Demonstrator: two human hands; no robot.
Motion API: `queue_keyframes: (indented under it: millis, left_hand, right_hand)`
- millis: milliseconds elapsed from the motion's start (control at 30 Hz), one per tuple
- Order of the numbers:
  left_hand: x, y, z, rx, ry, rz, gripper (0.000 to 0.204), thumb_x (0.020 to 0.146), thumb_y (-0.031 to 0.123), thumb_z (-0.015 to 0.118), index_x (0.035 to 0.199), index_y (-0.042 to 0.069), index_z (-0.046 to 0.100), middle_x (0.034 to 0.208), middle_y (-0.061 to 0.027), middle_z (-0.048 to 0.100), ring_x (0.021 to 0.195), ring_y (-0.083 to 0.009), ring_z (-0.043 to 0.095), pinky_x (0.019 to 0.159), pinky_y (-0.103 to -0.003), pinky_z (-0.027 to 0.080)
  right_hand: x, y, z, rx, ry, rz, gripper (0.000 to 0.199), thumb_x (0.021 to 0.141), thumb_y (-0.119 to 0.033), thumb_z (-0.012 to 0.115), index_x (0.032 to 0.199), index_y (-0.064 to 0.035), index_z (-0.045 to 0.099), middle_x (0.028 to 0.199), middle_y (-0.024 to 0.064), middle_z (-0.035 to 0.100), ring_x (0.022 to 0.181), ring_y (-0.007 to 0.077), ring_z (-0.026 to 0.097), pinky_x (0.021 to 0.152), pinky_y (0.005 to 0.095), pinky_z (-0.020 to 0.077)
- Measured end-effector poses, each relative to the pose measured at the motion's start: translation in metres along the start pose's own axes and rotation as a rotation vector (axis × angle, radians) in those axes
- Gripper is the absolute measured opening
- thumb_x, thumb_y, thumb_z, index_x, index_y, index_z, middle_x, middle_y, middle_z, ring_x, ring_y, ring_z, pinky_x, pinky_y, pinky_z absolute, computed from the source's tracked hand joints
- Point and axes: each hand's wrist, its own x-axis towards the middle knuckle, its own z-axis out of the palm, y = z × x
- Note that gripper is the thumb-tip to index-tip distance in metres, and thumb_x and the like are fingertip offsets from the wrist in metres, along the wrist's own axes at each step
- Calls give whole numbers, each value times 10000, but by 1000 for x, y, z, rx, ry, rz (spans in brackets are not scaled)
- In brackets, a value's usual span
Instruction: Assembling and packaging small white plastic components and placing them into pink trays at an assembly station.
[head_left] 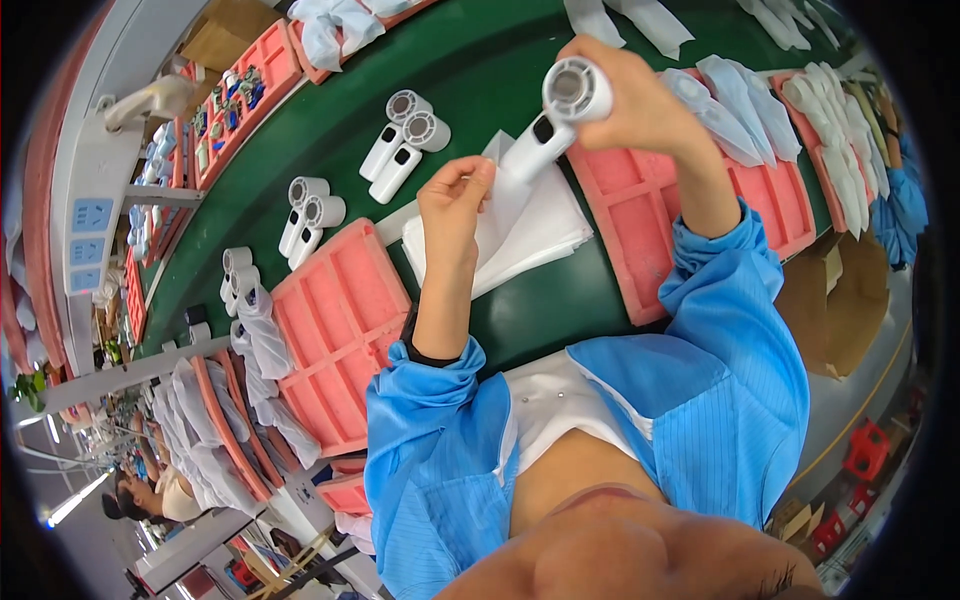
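Observation:
My right hand (632, 98) grips a white handheld fan (540, 145) by its round, vaned head; the handle, with a dark oval panel, slants down to the left. At the lower end of that handle is a thin white bag (508, 208), and I cannot tell whether the handle is inside it or over it. Thumb and fingertips of my left hand (455, 200) are pinched together at the bag's left edge. Under both hands lies a stack of white bags (545, 245) on the green work surface (530, 320).
More white fans (400, 150) lie in small groups on the green surface at left. Pink compartment trays (340, 320) (625, 225) flank the stack. Bagged items (735, 110) rest on the right tray. A cardboard box (835, 300) stands at right; another person's blue sleeve (900, 215) shows beyond.

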Motion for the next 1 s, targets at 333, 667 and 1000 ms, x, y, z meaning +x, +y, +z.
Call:
queue_keyframes:
  millis: [333,667,1000]
  left_hand:
    - [-28,38,2,-335,141,319,78,919,109,588,927,34,605,845,-9,609,738,-79,560,641,-249,457]
    - [-47,31,36,607,311,1063,378,647,-27,663,1012,71,656,961,-121,604,772,-271,617,574,-318,501]
    - [-17,49,-6,327,6,728,391,657,58,749,1028,112,636,1150,-130,497,1056,-300,524,866,-382,457]
  right_hand:
    - [-18,-29,85,136,-84,-334,740,588,-36,783,1275,-33,507,1166,149,497,1021,302,542,836,347,468]
    - [-4,-25,71,-118,193,-379,623,662,-10,693,1260,5,519,1199,184,513,1109,292,517,912,338,432]
    - [-11,-39,71,467,-65,-129,719,680,-67,688,1330,5,387,1308,134,437,1223,251,447,990,356,381]
